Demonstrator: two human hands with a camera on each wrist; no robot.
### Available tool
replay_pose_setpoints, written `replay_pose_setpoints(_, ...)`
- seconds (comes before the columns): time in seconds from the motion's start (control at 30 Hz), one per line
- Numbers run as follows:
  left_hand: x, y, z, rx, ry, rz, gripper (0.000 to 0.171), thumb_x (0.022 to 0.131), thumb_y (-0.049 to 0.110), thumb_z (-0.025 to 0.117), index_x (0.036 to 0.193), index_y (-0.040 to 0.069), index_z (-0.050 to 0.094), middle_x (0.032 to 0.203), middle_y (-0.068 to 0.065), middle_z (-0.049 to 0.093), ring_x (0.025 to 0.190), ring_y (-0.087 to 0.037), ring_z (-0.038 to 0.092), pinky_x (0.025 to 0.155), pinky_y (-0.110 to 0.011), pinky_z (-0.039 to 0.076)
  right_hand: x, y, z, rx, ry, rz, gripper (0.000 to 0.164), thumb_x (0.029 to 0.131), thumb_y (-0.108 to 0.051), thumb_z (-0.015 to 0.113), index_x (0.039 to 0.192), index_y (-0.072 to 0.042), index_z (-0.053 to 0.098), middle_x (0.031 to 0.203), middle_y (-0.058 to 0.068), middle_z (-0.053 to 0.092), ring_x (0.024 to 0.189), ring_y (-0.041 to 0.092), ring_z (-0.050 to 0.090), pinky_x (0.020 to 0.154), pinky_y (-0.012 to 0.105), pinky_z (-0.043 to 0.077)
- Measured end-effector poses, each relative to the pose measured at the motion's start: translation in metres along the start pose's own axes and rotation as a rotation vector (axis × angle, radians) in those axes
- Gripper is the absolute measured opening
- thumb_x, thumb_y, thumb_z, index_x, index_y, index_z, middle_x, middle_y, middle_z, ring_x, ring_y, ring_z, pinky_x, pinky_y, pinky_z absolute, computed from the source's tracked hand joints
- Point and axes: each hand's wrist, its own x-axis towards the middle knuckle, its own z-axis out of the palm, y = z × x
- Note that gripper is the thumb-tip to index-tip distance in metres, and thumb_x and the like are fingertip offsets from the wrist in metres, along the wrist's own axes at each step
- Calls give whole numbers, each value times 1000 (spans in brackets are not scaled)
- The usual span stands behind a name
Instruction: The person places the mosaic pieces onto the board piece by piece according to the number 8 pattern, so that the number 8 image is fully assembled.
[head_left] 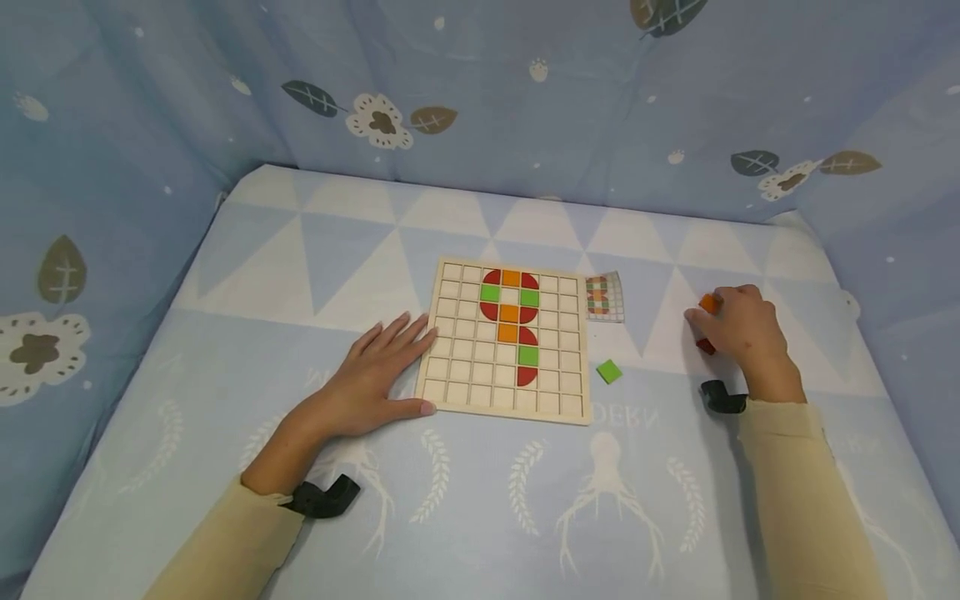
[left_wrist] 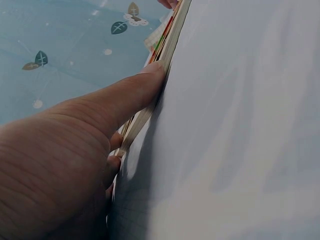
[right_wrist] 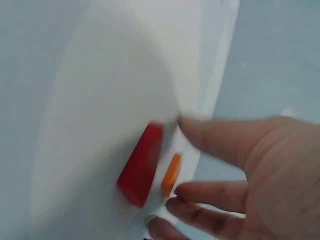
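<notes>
My left hand (head_left: 371, 379) lies with fingers spread on the left edge of a wooden grid board (head_left: 510, 414). Its thumb rests along the front rim, which the left wrist view shows up close. Several red quarter-round tiles (head_left: 527, 377), green square tiles (head_left: 528, 356) and orange square tiles (head_left: 507, 332) sit in the board's cells. Far to the right, my right hand (head_left: 750, 329) reaches down over an orange tile (right_wrist: 171, 175) and a red tile (right_wrist: 141, 165). Its thumb and fingers stand apart, fingertips right at the orange tile.
A loose green tile (head_left: 609, 372) lies right of the board. Behind it, a small pattern card (head_left: 604, 297) lies against the board's right edge. Patterned cloth (head_left: 480, 100) hangs behind and at both sides of the cloth-covered table (head_left: 480, 500).
</notes>
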Motion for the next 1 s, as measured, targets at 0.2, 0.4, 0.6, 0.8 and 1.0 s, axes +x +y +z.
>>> replay_pose_setpoints(0.2, 1, -1, -1, 11, 4, 11, 100, 91, 49, 79, 168, 13, 25, 175, -5, 11, 161, -28, -1, 126, -53, -1, 3, 7, 0, 108, 0, 53, 39, 102, -17, 58, 125, 15, 54, 116, 34, 56, 99, 47, 56, 81, 56, 50)
replay_pose_setpoints(0.4, -3, -6, -3, 30, 6, -13, 101, 91, 51, 78, 168, 14, 24, 175, -3, 10, 161, -26, -2, 126, -52, -1, -7, -2, 4, 166, -121, 61, 41, 102, -26, 63, 122, 9, 55, 108, 25, 64, 91, 36, 60, 74, 42, 49)
replay_pose_setpoints(0.6, -24, -6, -15, 26, -15, -47, 102, 92, 53, 76, 168, 14, 21, 176, -3, 7, 161, -27, -4, 126, -53, -2, -29, -25, 3, 199, -159, -24, 35, 103, -27, 65, 116, 4, 57, 108, 23, 65, 88, 33, 59, 69, 38, 48)
replay_pose_setpoints(0.8, -26, -1, -43, 64, 52, -3, 99, 94, 49, 75, 169, 15, 20, 176, -4, 8, 161, -26, -4, 126, -52, -3, -43, -77, -35, 283, 0, -195, 27, 105, -24, 62, 116, 0, 66, 106, 21, 70, 82, 31, 57, 65, 34, 44)
replay_pose_setpoints(1.0, -32, 7, -35, 31, 28, -14, 100, 94, 52, 75, 169, 16, 19, 176, -1, 6, 161, -24, -5, 126, -50, -4, -60, -129, -22, 325, 8, -426, 25, 105, -19, 64, 119, -1, 75, 105, 16, 74, 83, 25, 62, 65, 27, 48)
